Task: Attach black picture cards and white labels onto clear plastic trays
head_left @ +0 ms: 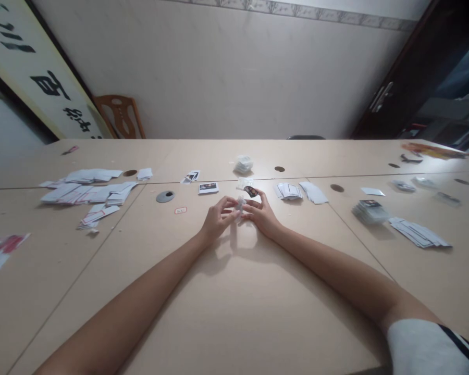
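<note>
1. My left hand [219,219]: fingers bent, the tips closed on the near-left side of a clear plastic piece [241,202].
2. My right hand [263,216]: fingers bent likewise, the tips closed on the opposite side of the same piece, which thus lies between my two hands, above the surface [238,317].
3. Dark picture card [251,191]: at the tip of my right index finger; whether I grip it or it merely lies behind the finger, I cannot tell.
4. Beyond my hands: flat clear sleeves [245,183] just past the fingertips and, farther out, a clear stack [243,164].
5. Beyond my left hand, to its left: a bordered picture card [208,188] and, farther off, a small group of cards [191,177]. Nearer, to the left, lies a red-edged label [180,210].
6. Well to the left of my left hand: overlapping white piles [88,192].
7. To the right of my right hand, slightly beyond it: fanned cards [289,191], with white cards [313,192] just beside them.
8. Well to the right of my right hand: a sleeved stack [370,212] topped by a dark picture, near a row of overlapping cards [420,233].
</note>
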Available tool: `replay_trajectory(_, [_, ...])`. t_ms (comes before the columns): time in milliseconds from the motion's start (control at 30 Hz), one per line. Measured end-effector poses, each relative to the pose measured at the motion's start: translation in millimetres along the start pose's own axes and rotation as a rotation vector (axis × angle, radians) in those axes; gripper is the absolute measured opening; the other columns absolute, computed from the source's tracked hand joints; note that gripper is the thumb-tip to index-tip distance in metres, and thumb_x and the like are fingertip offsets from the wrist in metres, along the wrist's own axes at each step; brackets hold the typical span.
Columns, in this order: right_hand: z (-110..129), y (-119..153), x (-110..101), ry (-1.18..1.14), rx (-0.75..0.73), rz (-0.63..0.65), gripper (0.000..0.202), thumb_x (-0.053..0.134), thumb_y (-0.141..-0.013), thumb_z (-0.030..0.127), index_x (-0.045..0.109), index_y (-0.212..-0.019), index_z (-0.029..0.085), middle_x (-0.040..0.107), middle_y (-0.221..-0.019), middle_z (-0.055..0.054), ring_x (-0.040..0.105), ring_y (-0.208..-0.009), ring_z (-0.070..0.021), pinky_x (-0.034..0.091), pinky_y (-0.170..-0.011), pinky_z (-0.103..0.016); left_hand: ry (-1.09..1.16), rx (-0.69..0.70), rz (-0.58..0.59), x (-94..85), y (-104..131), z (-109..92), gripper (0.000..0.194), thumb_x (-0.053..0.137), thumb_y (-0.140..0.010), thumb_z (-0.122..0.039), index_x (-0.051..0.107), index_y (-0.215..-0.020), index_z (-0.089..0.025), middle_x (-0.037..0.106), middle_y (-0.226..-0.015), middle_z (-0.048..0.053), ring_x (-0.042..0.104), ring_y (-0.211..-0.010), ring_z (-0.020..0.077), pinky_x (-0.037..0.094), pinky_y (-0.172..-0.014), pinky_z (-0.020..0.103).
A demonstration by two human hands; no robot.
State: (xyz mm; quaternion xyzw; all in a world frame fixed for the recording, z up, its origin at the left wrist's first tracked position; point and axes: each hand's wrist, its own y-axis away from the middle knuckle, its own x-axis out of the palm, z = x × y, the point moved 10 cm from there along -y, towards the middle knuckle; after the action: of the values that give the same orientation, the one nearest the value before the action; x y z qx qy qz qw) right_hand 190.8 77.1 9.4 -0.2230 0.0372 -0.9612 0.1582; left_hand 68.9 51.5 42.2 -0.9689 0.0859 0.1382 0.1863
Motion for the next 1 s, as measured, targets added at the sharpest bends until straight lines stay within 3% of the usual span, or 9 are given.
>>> replay_trajectory(133, [2.4,1.0,-3.5,-0.028,-0.023,-0.022,0.08,0.083,-0.068,0.027,0.034,-0.131,0.032,0.067,-0.102,-0.003,0.071,-0.089,-0.0205,0.059,-0.083,-0.042,-0.168,0.037,0.018,3.0,3.7,-8.6,0.027,0.06,-0.086,-0.04,0.057,-0.105,-0.022,0.07,-0.108,0.007,0.067,-0.108,0.026,0.057,-0.078,0.033])
replay_trajectory(367, [-0.8,2.5,-15.7,0.059,-0.026,-0.123,0.089,0.085,-0.065,0.028,0.031,-0.136,0.033,0.061,-0.095,0.002,0.07,-0.088,-0.0193,0.059,-0.086,-0.043,-0.61,0.239,-0.046,8.4,7.8,-25.1,0.026,0.048,-0.089,-0.021,0.066,-0.108,-0.02,0.074,-0.104,0.008,0.07,-0.088,0.0215,0.053,-0.08,0.032])
replay_trajectory(567, [1.0,4.7,-17.1,0.203,-0.056,-0.136,0.083,0.084,-0.067,0.034,0.033,-0.133,0.03,0.065,-0.087,0.003,0.071,-0.082,-0.0193,0.056,-0.089,-0.044,-0.861,0.22,-0.003,14.3,6.1,-20.0,0.027,0.047,-0.088,-0.019,0.067,-0.107,-0.016,0.074,-0.091,0.011,0.069,-0.078,0.0232,0.049,-0.067,0.03])
replay_trajectory(800, [-6.9,1.5,-19.4,0.161,-0.046,-0.136,0.079,0.084,-0.066,0.034,0.035,-0.127,0.029,0.067,-0.083,0.004,0.071,-0.08,-0.0195,0.055,-0.089,-0.045,-0.847,0.198,-0.037,9.7,6.6,-22.1,0.025,0.05,-0.088,-0.024,0.068,-0.105,-0.017,0.075,-0.091,0.011,0.069,-0.076,0.0229,0.049,-0.068,0.03])
replay_trajectory(1000, [-1.8,1.2,-5.9,-0.03,-0.02,-0.075,0.08,0.083,-0.067,0.028,0.031,-0.127,0.03,0.07,-0.087,0.002,0.072,-0.085,-0.0203,0.057,-0.087,-0.044,-0.544,0.166,-0.098,1.7,6.2,-23.0,0.033,0.047,-0.095,-0.036,0.071,-0.112,-0.021,0.075,-0.105,0.008,0.07,-0.088,0.0213,0.053,-0.077,0.03])
